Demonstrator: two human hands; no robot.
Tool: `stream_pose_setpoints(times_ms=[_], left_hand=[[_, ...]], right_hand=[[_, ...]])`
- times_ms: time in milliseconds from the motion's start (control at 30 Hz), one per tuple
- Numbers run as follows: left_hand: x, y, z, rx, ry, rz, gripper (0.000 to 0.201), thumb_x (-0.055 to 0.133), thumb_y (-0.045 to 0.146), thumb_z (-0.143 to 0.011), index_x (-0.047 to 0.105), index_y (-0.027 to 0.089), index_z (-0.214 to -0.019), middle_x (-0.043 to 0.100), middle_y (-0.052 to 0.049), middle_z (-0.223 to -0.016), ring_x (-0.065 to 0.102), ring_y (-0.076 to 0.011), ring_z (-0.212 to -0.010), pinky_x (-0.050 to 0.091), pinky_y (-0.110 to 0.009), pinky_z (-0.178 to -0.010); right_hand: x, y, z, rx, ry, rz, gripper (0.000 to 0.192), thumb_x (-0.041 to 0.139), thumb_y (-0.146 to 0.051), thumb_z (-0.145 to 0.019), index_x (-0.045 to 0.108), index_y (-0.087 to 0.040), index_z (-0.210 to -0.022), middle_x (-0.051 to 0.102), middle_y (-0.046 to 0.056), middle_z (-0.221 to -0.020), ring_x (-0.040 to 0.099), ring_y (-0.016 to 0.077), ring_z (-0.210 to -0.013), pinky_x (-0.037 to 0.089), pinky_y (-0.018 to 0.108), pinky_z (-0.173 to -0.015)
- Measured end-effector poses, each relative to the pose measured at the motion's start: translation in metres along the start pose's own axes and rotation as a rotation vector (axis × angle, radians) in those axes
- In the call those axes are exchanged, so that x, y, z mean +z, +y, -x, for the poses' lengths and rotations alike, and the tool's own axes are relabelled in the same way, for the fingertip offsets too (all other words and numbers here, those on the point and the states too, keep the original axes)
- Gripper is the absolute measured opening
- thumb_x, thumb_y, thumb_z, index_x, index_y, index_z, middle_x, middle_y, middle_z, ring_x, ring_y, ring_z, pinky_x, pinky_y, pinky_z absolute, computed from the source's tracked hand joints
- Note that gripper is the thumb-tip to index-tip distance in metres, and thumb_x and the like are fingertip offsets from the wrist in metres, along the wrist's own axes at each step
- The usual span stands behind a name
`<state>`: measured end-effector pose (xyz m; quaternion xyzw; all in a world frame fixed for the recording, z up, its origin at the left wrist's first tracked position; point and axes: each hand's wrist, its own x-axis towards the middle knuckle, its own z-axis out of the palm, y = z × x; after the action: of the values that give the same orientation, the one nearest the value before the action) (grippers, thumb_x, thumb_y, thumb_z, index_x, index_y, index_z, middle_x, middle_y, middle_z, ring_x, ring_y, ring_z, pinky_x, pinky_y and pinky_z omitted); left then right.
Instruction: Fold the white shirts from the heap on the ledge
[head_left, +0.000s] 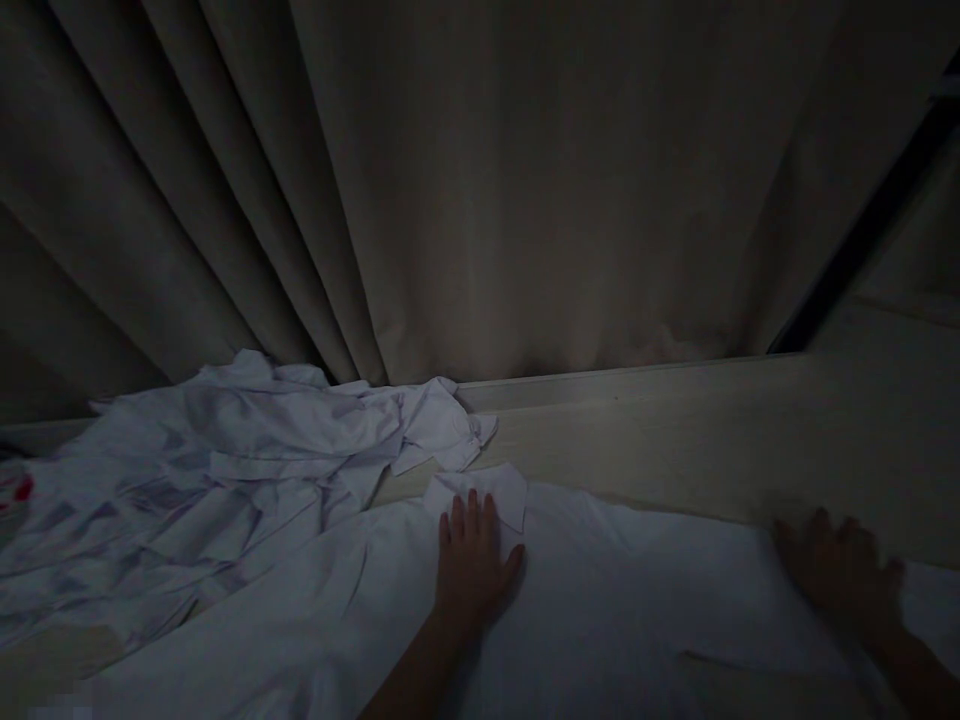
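With both hands laid flat, fingers spread and gripping nothing, the work reads as smoothing a white garment on a pale wooden surface. The left hand (pixel 472 560) presses palm-down on the spread shirt (pixel 600 600), its fingertips just short of a turned-up corner of cloth, likely the collar (pixel 484 490). The right hand (pixel 836 570) rests open near the shirt's far right edge, where cloth meets bare table (pixel 712 440); light is poor there, and whether the fingertips lie on cloth or on wood cannot be told.

Judged step: flattening the shirt before folding, with no fold made as yet. The next move calls for the palms to draw outward along the cloth to take out creases, or for fingers to close on an edge; the collar corner wants laying down first.

Edges and room: the shirt's upper edge runs roughly level across the table, with a strip of bare wood beyond it. That strip ends at a low raised ledge (pixel 600 380), behind which a curtain (pixel 480 180) hangs close, so forward room is short. To the left, a crumpled pile (pixel 247 450) of white cloth lies beside the shirt and appears to touch it; any leftward sweep risks dragging it. To the right, the table carries on past the hand. A small red item (pixel 19 488) shows at the far left margin, unidentified.
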<state>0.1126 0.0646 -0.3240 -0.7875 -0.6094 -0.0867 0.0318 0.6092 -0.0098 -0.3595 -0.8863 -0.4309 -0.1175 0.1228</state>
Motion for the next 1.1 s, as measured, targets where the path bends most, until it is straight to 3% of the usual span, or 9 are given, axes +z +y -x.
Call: stream_pose_setpoints(times_ms=[100,267,333,433,533,633,833,1100], left_hand=[[-0.003,-0.033,-0.007,-0.003,0.015,-0.010,0.072,0.026,0.053,-0.087,0.027,0.005,-0.140,0.028,-0.020,-0.149,0.022,-0.0325,-0.139,0.024,-0.047,-0.112],[0.011,-0.078,-0.009,-0.050,-0.039,-0.050,0.072,0.029,0.057,-0.085,0.029,0.012,-0.141,0.026,-0.019,-0.150,0.025,-0.0381,-0.137,0.025,-0.058,-0.107],[0.015,-0.085,-0.009,-0.052,-0.024,-0.056,0.074,0.031,0.061,-0.083,0.029,0.015,-0.141,0.027,-0.018,-0.150,0.024,-0.0401,-0.136,0.023,-0.062,-0.105],[0.015,-0.088,-0.016,-0.013,0.065,-0.051,0.073,0.029,0.059,-0.084,0.032,0.011,-0.139,0.031,-0.019,-0.148,0.024,-0.0367,-0.138,0.020,-0.057,-0.110],[0.012,-0.094,-0.031,0.087,0.119,-0.023,0.063,0.024,0.048,-0.090,0.034,0.009,-0.138,0.034,-0.017,-0.148,0.025,-0.0287,-0.138,0.022,-0.046,-0.112],[0.016,-0.100,-0.044,0.149,0.085,-0.002,0.058,0.028,0.046,-0.090,0.035,0.014,-0.138,0.038,-0.013,-0.146,0.032,-0.0261,-0.136,0.026,-0.044,-0.111],[0.031,-0.105,-0.047,0.071,0.064,0.005,0.066,0.027,0.054,-0.087,0.030,0.015,-0.141,0.035,-0.013,-0.148,0.029,-0.0291,-0.137,0.021,-0.049,-0.111],[0.026,-0.097,-0.042,-0.011,0.064,-0.005,0.069,0.025,0.057,-0.086,0.035,0.015,-0.139,0.036,-0.014,-0.147,0.028,-0.0364,-0.136,0.013,-0.057,-0.110]], right_hand=[[-0.017,-0.099,0.017,-0.312,0.042,-0.104,0.078,0.013,-0.053,-0.086,0.034,0.005,-0.133,0.039,0.034,-0.133,0.031,0.0406,-0.130,0.028,0.057,-0.101],[-0.021,-0.268,0.086,-0.647,-0.144,-0.321,0.072,0.019,-0.053,-0.091,0.033,0.000,-0.138,0.032,0.021,-0.146,0.023,0.0285,-0.137,0.022,0.045,-0.111],[-0.020,-0.317,0.110,-0.755,-0.204,-0.380,0.071,0.021,-0.054,-0.092,0.032,-0.003,-0.139,0.029,0.018,-0.148,0.022,0.0274,-0.138,0.022,0.043,-0.112],[-0.020,-0.363,0.127,-0.868,-0.229,-0.423,0.066,0.022,-0.050,-0.094,0.033,-0.005,-0.140,0.030,0.017,-0.148,0.022,0.0272,-0.138,0.022,0.044,-0.112],[-0.018,-0.383,0.126,-0.925,-0.234,-0.415,0.061,0.023,-0.045,-0.095,0.037,-0.004,-0.138,0.034,0.017,-0.146,0.023,0.0277,-0.138,0.020,0.046,-0.112],[-0.012,-0.388,0.120,-0.896,-0.275,-0.362,0.060,0.025,-0.046,-0.094,0.038,-0.007,-0.137,0.034,0.017,-0.146,0.026,0.0290,-0.136,0.020,0.049,-0.111],[-0.001,-0.388,0.124,-0.780,-0.296,-0.277,0.065,0.024,-0.054,-0.092,0.033,-0.011,-0.141,0.028,0.014,-0.149,0.024,0.0307,-0.137,0.015,0.051,-0.111],[0.005,-0.390,0.132,-0.717,-0.234,-0.262,0.069,0.021,-0.057,-0.091,0.033,-0.012,-0.141,0.028,0.014,-0.149,0.023,0.0307,-0.137,0.009,0.053,-0.111]])
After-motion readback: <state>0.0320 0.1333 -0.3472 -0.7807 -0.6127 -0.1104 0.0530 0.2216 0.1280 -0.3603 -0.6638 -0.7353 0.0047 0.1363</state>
